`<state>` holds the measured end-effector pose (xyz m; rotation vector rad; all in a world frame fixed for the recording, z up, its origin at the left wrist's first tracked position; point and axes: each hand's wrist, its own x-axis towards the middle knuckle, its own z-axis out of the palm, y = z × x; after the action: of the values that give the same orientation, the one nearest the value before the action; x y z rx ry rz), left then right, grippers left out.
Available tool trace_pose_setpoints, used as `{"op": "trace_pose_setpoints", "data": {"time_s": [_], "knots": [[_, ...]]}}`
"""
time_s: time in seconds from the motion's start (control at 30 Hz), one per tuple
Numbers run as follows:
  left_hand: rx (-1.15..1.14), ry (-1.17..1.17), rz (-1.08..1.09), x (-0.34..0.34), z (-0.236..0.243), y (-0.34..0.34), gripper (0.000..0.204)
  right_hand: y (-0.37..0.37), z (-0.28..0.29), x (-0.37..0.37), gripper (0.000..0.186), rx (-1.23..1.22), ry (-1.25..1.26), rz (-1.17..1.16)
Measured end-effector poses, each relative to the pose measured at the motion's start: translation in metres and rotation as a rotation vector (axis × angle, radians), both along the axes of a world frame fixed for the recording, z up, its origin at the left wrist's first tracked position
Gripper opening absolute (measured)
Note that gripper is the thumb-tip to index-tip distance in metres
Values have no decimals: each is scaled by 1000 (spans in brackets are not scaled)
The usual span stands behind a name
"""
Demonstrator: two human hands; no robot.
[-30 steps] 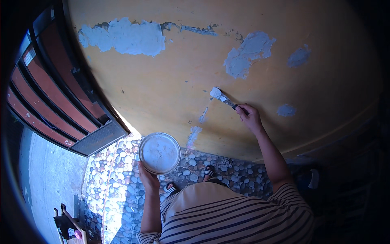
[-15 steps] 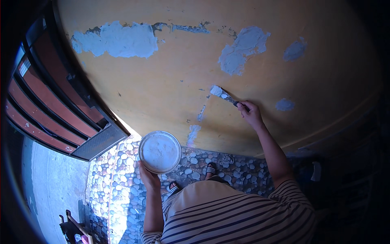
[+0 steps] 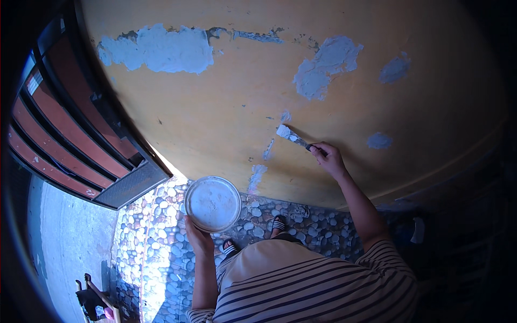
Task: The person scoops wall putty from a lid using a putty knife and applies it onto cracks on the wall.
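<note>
My right hand (image 3: 327,158) is closed around the handle of a putty knife (image 3: 294,138). White paste covers the knife's blade, whose tip is at or close to the yellow wall (image 3: 215,118). Just above the blade is a small fresh smear of paste (image 3: 285,116). With my left hand (image 3: 199,237) I grip the near edge of a round, shallow lid (image 3: 212,204), its inside coated with whitish paste. Larger white patches, such as the wide patch (image 3: 175,49) and the irregular patch (image 3: 327,67), spread over the wall higher up.
A black metal gate (image 3: 81,118) with reddish panels stands at the left. Pebble-patterned flooring (image 3: 161,253) lies underfoot, where my sandalled feet (image 3: 229,247) stand near the wall's base. A wooden-framed chair-like item (image 3: 97,301) sits at the lower left.
The putty knife has moved slightly down the wall, leaving a small smear of paste where its blade was. The lid in my left hand has hardly moved.
</note>
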<state>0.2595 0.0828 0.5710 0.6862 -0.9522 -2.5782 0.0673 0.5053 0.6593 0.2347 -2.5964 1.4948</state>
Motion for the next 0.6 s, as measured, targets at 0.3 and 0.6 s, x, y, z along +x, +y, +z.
{"op": "trace_pose_setpoints", "data": {"time_s": [0.3, 0.6], "knots": [[-30, -28, 24, 1, 0, -2, 51, 6, -16, 1, 23, 66, 35, -43], [-42, -36, 28, 3, 2, -2, 53, 4, -6, -7, 26, 113, 62, -91]]}}
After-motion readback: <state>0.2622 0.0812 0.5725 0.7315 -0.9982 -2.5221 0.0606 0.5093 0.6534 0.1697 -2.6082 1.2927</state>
